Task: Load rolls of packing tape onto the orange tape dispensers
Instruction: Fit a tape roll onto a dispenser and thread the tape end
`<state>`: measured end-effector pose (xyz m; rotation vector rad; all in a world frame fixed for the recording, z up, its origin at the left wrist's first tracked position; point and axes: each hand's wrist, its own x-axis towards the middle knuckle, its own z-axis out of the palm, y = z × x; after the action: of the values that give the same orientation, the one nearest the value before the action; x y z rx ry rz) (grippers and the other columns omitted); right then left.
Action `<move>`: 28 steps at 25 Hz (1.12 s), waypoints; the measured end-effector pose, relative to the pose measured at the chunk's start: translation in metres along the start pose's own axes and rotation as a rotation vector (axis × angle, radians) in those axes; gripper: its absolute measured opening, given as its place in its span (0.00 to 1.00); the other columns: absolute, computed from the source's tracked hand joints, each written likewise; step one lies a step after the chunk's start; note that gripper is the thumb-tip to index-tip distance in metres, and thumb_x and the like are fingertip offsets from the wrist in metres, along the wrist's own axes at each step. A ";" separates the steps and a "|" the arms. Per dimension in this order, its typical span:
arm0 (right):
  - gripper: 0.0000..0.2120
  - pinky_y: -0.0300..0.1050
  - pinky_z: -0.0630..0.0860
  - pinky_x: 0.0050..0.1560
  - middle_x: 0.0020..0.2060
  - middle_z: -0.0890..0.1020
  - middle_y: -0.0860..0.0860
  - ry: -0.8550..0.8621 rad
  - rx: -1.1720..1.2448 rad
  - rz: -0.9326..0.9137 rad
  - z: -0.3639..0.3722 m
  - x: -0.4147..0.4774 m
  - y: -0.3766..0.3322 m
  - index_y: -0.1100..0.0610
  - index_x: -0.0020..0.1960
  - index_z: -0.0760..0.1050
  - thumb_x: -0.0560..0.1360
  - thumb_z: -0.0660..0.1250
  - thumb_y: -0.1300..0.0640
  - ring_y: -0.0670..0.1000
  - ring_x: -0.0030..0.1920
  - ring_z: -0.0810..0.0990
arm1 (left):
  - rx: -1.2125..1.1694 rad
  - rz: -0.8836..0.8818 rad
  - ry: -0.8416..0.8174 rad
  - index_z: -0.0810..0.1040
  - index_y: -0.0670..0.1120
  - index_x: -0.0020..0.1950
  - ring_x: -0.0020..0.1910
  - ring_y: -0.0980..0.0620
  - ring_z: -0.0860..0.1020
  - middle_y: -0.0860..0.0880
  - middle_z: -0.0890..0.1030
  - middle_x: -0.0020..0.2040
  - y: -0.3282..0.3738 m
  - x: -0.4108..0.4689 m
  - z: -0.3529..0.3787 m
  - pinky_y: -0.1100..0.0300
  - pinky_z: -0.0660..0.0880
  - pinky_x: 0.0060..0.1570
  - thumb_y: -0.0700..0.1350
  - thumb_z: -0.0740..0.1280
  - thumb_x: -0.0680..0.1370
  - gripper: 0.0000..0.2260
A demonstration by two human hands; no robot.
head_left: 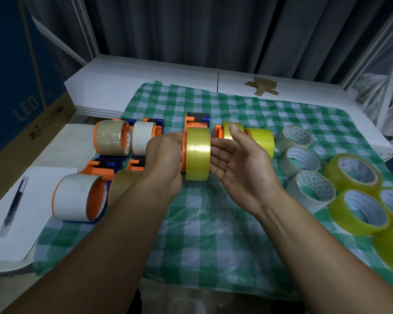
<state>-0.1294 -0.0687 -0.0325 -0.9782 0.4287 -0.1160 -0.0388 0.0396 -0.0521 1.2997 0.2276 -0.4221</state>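
Open room: near half of cloth (213, 234) is bare btw the forearms; a bare strip also runs behind the hands, toward the far edge.
Edges: cloth's L edge lies just beside paper (55, 177). Far edge lies on board (145, 82). R side is packed w/ loose rolls (300, 162) out to the frame edge.
Surface: cloth is green-white check, shiny, wrinkled, spread over the white board.
Room: grey curtain (191, 26) behind; blue box (21, 87) at far L.
L hand (163, 159): fingers curled round dispenser's orange side, gripping it.
R hand (241, 164): spread wide, fingers straight, lying against roll's R face.
Dispenser (196, 120): mid-cloth, upright, blue-orange head pointing away; can't tell if it touches cloth.
Roll (197, 154): yellow, on the dispenser's hub, btw both hands.
Loaded dispensers (111, 137): four at L in two rows, close together; two more w/ yellow tape just behind R hand.
Loose rolls: three pale in a line, yellow ones beyond, touching.
Pen (14, 205): on the paper.
Scrap (262, 86): cardboard, far on board, well apart.
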 end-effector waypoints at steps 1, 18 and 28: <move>0.26 0.49 0.76 0.65 0.57 0.85 0.59 0.003 -0.017 -0.001 -0.001 0.000 0.000 0.65 0.63 0.77 0.80 0.62 0.43 0.55 0.61 0.83 | 0.017 -0.004 -0.001 0.80 0.35 0.56 0.45 0.43 0.80 0.37 0.82 0.51 0.001 0.002 0.001 0.55 0.79 0.42 0.36 0.59 0.81 0.12; 0.20 0.54 0.80 0.62 0.54 0.85 0.62 0.116 0.020 -0.139 -0.032 -0.006 -0.033 0.64 0.59 0.77 0.80 0.64 0.46 0.56 0.57 0.85 | 0.060 -0.017 0.120 0.73 0.41 0.40 0.21 0.54 0.72 0.45 0.75 0.36 0.010 0.035 0.036 0.65 0.72 0.20 0.30 0.55 0.81 0.13; 0.19 0.54 0.81 0.59 0.54 0.85 0.62 0.120 0.006 -0.124 -0.037 -0.003 -0.032 0.63 0.58 0.77 0.80 0.64 0.47 0.56 0.57 0.85 | 0.126 -0.053 0.092 0.79 0.34 0.60 0.41 0.45 0.80 0.40 0.81 0.51 0.004 0.056 0.035 0.53 0.81 0.34 0.34 0.57 0.81 0.14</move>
<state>-0.1440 -0.1149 -0.0231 -0.9950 0.4768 -0.2891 0.0105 -0.0031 -0.0617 1.4411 0.3171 -0.4271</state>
